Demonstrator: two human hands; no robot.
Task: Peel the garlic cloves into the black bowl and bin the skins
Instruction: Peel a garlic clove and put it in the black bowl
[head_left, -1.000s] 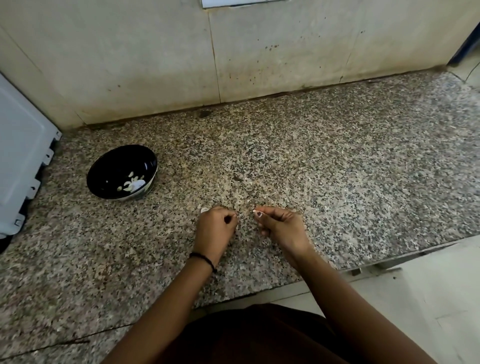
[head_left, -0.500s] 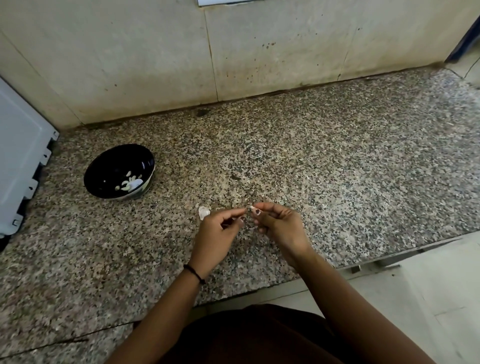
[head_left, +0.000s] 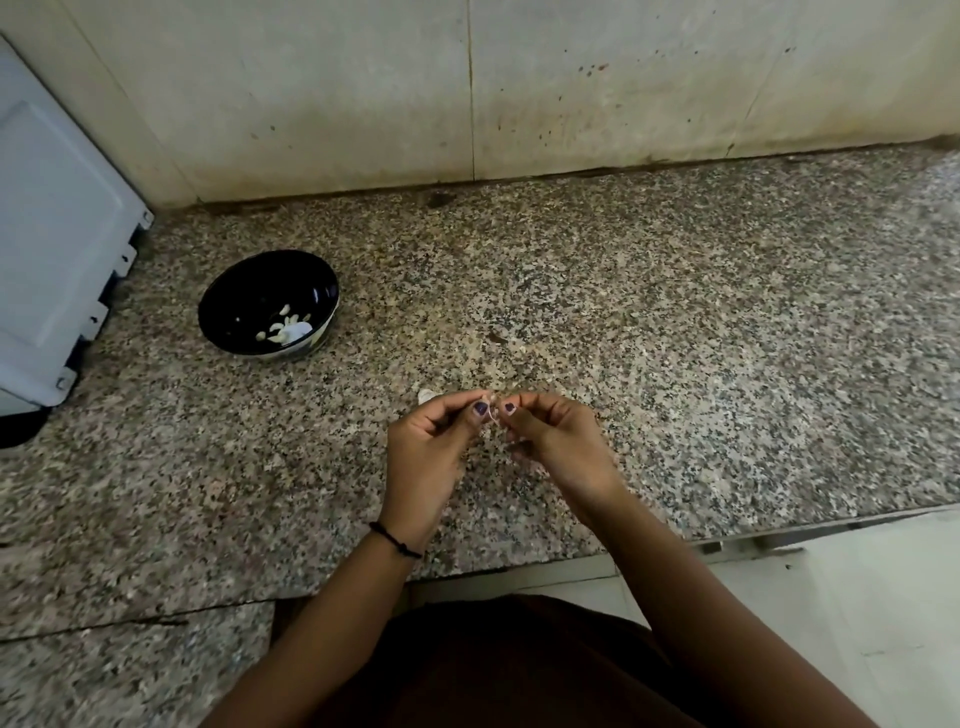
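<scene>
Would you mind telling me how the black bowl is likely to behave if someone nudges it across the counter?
The black bowl holds only a few peeled cloves, so it is probably light and would slide easily on the granite counter. Its rounded sides narrow toward the base, so a push near the rim might rock it.

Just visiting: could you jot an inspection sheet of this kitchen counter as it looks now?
Surface: speckled grey granite countertop, cracked near its front left edge.
Job's things: round black bowl holding peeled white garlic cloves; small pale garlic piece between the thumbs; no bin seen.
Clutter: small white scrap on the countertop beyond the left hand.
Hands: left hand and right hand both pinch the garlic piece.
Cables: nothing seen.
Surroundings: stained beige wall; white panelled appliance at left; pale floor tiles.
</scene>
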